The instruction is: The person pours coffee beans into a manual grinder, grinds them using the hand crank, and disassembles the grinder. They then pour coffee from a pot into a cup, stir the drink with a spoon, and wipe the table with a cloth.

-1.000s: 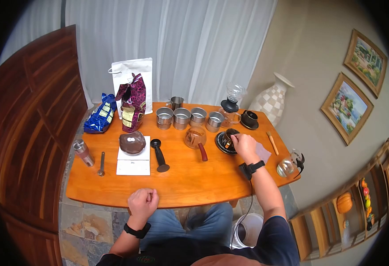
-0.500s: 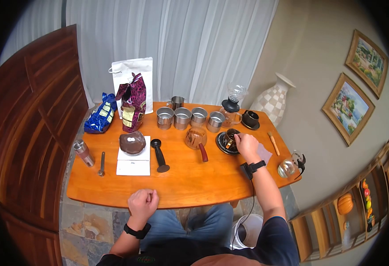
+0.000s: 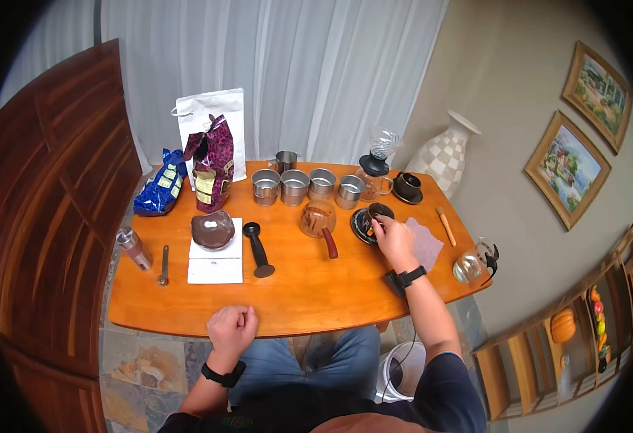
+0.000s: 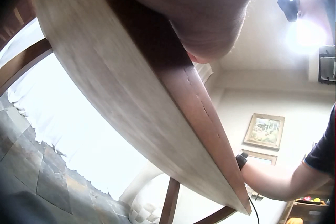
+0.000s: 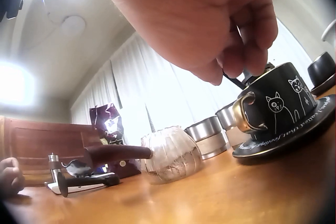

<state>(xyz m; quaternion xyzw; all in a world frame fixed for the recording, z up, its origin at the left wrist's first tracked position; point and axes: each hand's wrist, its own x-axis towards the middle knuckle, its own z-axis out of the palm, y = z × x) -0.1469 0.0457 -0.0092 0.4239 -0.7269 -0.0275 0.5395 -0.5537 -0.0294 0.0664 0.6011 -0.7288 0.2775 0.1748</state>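
Note:
My right hand [image 3: 396,242] is over a black cup [image 5: 281,100] with white cat drawings and a gold handle. The cup stands on a black saucer [image 5: 310,129] with white lettering round its rim. In the right wrist view my fingertips pinch a thin dark handle [image 5: 234,81] close to the cup's rim; its lower end is hidden, so I cannot tell what kind of tool it is. My left hand [image 3: 232,328] rests with curled fingers at the table's front edge, holding nothing.
Left of the cup is a glass pot [image 3: 318,219] with a red-brown handle; several metal cups [image 3: 295,189] stand behind. A pink cloth [image 3: 426,244], brush [image 3: 446,226] and glass jug [image 3: 473,267] lie rightward. A black tamper-like tool [image 3: 257,251] and white scale [image 3: 215,271] sit leftward.
My right hand has shifted slightly at the cup and its wrist has turned, showing more of the pink cloth. The view has tilted a little; my left hand stays put.

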